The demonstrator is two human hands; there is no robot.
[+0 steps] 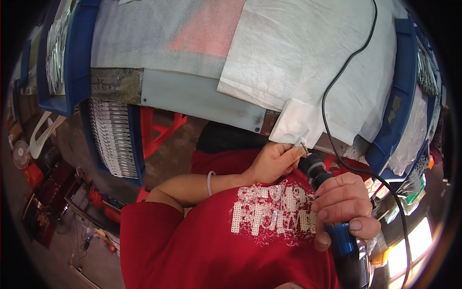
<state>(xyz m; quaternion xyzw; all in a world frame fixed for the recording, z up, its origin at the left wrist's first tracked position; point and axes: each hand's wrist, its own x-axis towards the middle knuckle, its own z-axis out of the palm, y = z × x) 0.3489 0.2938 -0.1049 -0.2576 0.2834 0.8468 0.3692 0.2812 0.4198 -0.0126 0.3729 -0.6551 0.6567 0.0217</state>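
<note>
My right hand [344, 202] is wrapped round the body of a corded-looking power drill [342, 241], blue and black, with its black chuck [312, 166] pointing up and left. A thin bit at the chuck's front reaches a small silvery metal piece [301, 138]. My left hand [276, 161] pinches that piece between thumb and fingers at the near edge of the table. Beneath the piece lies a white pad [294, 118]. Exactly where the bit touches the piece is too small to tell.
White sheets [298, 58] cover the table. A black cable [332, 91] crosses them and hangs down at the right. Blue bins of metal parts stand at the left [77, 53] and right [397, 96]; another bin [137, 144] sits lower left. A red stool [161, 127] is under the table.
</note>
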